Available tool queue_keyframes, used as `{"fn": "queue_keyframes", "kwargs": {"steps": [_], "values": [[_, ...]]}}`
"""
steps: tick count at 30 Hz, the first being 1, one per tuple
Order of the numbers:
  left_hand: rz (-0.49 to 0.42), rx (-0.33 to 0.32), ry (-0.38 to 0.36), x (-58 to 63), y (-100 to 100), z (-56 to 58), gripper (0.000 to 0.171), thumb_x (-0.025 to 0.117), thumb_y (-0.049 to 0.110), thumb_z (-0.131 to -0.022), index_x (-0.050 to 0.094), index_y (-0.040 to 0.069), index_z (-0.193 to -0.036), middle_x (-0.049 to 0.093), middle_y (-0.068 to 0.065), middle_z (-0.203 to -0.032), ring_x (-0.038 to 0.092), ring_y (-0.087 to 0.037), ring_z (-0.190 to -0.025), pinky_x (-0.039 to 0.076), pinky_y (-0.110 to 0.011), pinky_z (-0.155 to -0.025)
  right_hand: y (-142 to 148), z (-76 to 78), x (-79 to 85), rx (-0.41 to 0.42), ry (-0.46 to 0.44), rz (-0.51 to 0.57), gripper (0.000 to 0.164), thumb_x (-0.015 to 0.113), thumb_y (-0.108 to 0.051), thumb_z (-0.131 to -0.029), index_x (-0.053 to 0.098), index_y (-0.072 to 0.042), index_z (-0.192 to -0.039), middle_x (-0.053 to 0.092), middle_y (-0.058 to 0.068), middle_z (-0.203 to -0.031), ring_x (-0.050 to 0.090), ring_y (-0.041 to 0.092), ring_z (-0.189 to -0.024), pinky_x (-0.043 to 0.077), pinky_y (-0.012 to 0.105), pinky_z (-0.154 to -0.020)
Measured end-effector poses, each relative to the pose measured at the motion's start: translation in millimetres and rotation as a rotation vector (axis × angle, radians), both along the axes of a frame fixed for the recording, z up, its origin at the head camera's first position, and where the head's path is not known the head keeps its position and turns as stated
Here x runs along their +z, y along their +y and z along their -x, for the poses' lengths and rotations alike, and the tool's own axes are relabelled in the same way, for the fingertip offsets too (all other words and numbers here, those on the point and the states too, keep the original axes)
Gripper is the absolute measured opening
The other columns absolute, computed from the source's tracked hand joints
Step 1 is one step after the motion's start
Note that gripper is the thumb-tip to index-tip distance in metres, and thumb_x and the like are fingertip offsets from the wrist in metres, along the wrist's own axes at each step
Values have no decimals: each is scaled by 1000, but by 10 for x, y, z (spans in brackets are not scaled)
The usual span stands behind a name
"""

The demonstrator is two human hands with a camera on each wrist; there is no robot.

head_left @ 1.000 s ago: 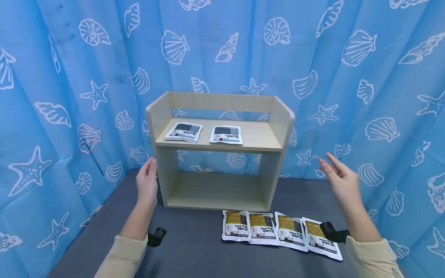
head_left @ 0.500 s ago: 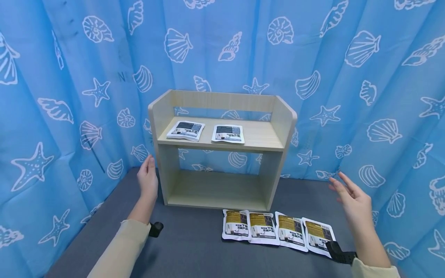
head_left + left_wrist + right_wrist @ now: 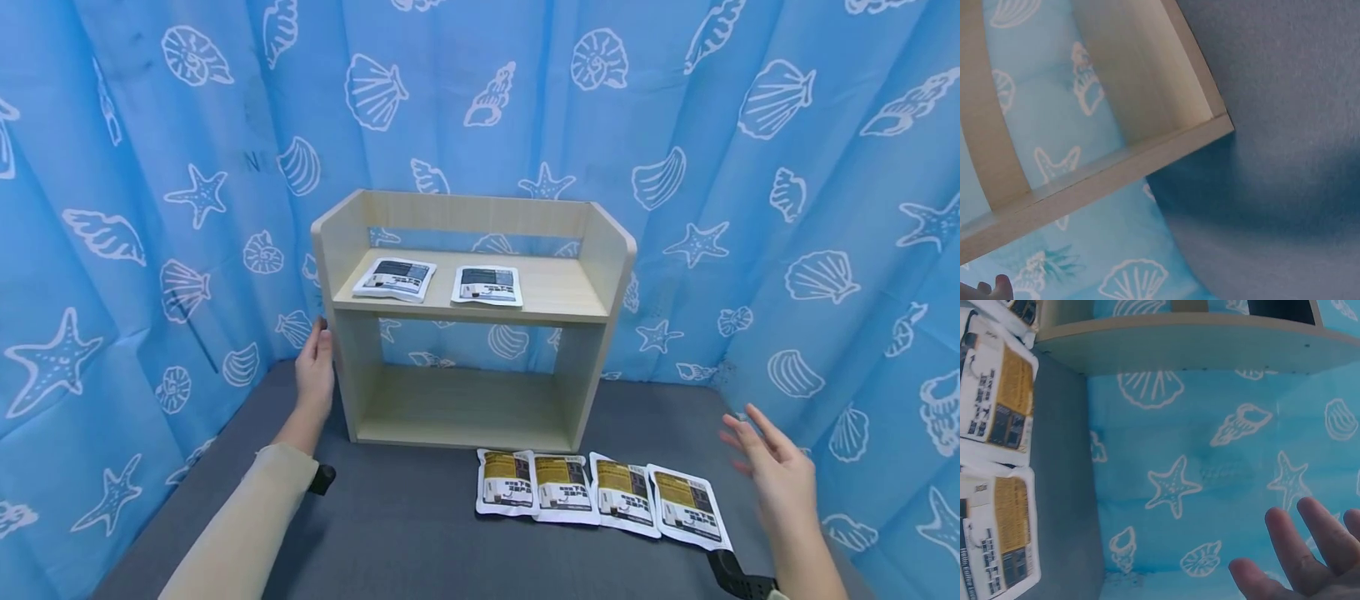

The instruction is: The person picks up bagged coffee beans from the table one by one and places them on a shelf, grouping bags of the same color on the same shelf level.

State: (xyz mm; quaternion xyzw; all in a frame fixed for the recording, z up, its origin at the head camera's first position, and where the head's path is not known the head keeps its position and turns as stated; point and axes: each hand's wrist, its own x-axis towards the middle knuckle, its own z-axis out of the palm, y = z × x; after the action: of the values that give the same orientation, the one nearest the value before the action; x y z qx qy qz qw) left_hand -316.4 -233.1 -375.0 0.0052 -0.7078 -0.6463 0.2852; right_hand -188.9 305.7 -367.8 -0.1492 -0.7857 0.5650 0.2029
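Head view showed me my right hand (image 3: 776, 475) nearest, hovering with fingers spread and holding nothing, just right of four flat glossy pouches (image 3: 600, 497) that lay in an overlapping row on the grey felt-like mat (image 3: 420, 533). My left hand (image 3: 316, 377) lay flat and relaxed against the left side panel of the pale wooden shelf unit (image 3: 468, 317), gripping nothing. Two more pouches (image 3: 442, 282) rested on its upper board, well apart from the row. I judged the slick pouches could slide or drag a neighbour where edges overlapped, and the light unit could shift if pushed. Behind hung the thin pleated blue curtain (image 3: 750, 167) printed with shells
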Motion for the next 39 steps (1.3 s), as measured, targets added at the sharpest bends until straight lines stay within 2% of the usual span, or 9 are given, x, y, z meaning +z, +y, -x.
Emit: {"fn": "queue_keyframes", "kwargs": {"steps": [3,9,16,20,26,29,31,34,39], "values": [[-21,-28,-12,38,-6,36,62,36,41,-105,19,9,-155,19,-9,-160,15,-23,-146,15,-37,-117,34,-21,-50,-27,-38,56,66,46,-47,-99,29,-15,-153,57,-27,-116,52,-20,-80,51,18,-79],[-84,-50,2,111,32,89,63,36,42,-104,16,12,-156,16,-8,-161,13,-24,-146,15,-38,-117,94,-37,-141,-51,-57,113,67,47,-46,-98,29,-13,-153,54,-35,-90,53,-19,-75,44,8,-60],[-147,-79,-123,190,46,37,67,30,51,-102,20,11,-155,24,-16,-157,20,-31,-144,18,-46,-116,138,-53,-298,-87,-92,137,68,46,-48,-98,27,-12,-153,56,-25,-117,51,-20,-71,53,19,-73],[-155,-102,-176,165,8,55,71,30,55,-98,20,14,-156,23,-16,-158,19,-30,-144,18,-46,-116,200,-95,-391,-88,-83,179,70,47,-48,-98,26,-10,-153,54,-34,-90,53,-19,-71,45,10,-58],[-145,-135,-214,187,-13,67,72,30,56,-97,18,18,-156,22,-15,-158,19,-30,-144,19,-47,-115,261,-95,-462,-121,-155,181,73,45,-53,-96,24,-13,-154,56,-19,-124,52,-17,-76,45,12,-59],[-161,-137,-224,193,-17,69,71,30,55,-97,19,18,-156,23,-16,-157,21,-31,-143,21,-47,-115,280,-80,-502,-141,-200,176,75,42,-55,-97,20,-12,-154,43,8,-146,59,6,-112,53,33,-81],[-171,-135,-232,199,-12,69,71,31,55,-97,20,17,-156,24,-17,-157,23,-31,-143,21,-47,-115,309,-70,-554,-143,-219,181,77,41,-56,-97,18,-11,-154,30,20,-151,45,28,-132,46,52,-94],[-176,-133,-228,215,4,67,70,32,53,-97,23,15,-155,27,-18,-155,25,-32,-141,22,-47,-114,454,-24,-759,-155,-232,226,79,48,-57,-95,21,-12,-153,47,11,-145,53,32,-123,46,62,-87],[-173,-120,-219,234,39,69,69,35,51,-98,28,12,-154,29,-19,-154,28,-33,-140,24,-46,-114,809,87,-1177,-133,-369,284,90,52,-64,-89,17,-11,-154,27,14,-156,59,37,-109,52,57,-72]]}}
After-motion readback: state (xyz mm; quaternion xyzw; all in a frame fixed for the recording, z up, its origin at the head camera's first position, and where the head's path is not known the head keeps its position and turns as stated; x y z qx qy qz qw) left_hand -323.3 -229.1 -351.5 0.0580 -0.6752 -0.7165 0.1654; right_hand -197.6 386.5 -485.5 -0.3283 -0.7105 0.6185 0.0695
